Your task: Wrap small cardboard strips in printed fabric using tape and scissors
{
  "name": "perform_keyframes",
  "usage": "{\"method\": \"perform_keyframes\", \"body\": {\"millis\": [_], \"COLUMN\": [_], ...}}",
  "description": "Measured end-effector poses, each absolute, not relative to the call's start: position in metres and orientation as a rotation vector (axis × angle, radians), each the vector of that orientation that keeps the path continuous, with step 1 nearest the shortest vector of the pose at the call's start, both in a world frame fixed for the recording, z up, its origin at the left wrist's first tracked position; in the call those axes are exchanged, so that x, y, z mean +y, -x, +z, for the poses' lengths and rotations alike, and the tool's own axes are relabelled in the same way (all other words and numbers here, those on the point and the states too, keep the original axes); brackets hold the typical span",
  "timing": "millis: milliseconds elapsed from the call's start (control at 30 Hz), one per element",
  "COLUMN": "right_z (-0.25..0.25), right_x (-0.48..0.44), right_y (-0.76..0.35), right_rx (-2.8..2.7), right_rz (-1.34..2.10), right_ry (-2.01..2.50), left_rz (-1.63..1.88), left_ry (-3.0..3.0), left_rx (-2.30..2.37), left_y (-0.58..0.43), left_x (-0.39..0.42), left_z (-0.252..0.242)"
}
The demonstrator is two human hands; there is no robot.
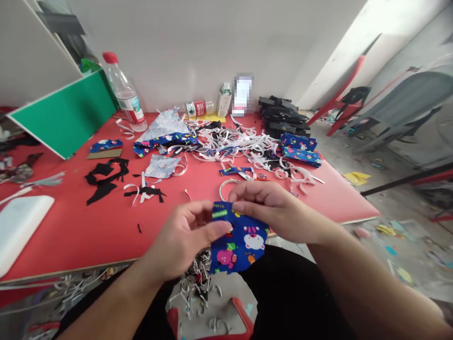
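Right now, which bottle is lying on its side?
The middle bottle, between the red-capped bottle and the white carton; those two stand on their bases.

The blue printed piece (239,248) is showing a matt, smooth cloth face, and the blue stack (300,153) is looking like the same fabric, while the pale cloth (166,123) is appearing dull and rumpled. The red tabletop (113,231) is presenting a smooth covering with a soft sheen, and the tall bottle (125,94) is gleaming as clear, glossy plastic under a red plastic cap (110,58). The green panel (71,113) is looking smooth, the white case (24,229) is resembling smooth plastic, the brown strip (104,154) is passing for matt cardboard, and the black bundles (283,118) are looking dull
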State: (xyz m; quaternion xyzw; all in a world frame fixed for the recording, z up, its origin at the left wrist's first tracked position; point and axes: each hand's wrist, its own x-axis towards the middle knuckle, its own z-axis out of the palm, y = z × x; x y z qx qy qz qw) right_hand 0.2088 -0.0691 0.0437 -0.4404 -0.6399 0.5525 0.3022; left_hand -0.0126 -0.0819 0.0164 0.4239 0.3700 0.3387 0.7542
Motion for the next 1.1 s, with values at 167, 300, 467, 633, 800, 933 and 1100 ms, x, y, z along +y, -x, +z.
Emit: {"method": "perform_keyframes", "body": {"millis": [167, 300, 467, 633, 800, 933, 1100], "right_z": [0.015, 0.005, 0.000, -0.011, -0.019, -0.024, -0.028], "right_x": [-0.105, -0.110, -0.103, -0.099, -0.093, -0.092, -0.094], "right_y": [-0.203, -0.194, -0.183, -0.173, -0.166, -0.165, -0.166], "right_rx": [-1.549, -1.522, -1.651, -1.695, -1.727, -1.721, -1.706], "right_rz": [1.370, 1.213, 0.949, 0.762, 0.664, 0.686, 0.666], "right_ry": [1.610, 1.854, 1.901, 1.836, 1.818, 1.835, 1.823], "left_rz": [0.676, 0.744, 0.756, 0.807, 0.856, 0.854, 0.883], "left_ry": [-0.770, -0.825, -1.068, -1.183, -1.277, -1.343, -1.387], "left_rx": [1.007, 1.179, 1.275, 1.385, 1.423, 1.379, 1.306], "left_y": [-0.008, -0.012, -0.009, -0.004, 0.001, 0.004, 0.006], "left_x": [-0.120, -0.134, -0.148, -0.157, -0.150, -0.147, -0.147], "left_z": [0.001, -0.017, -0.035, -0.042, -0.042, -0.047, -0.050]}}
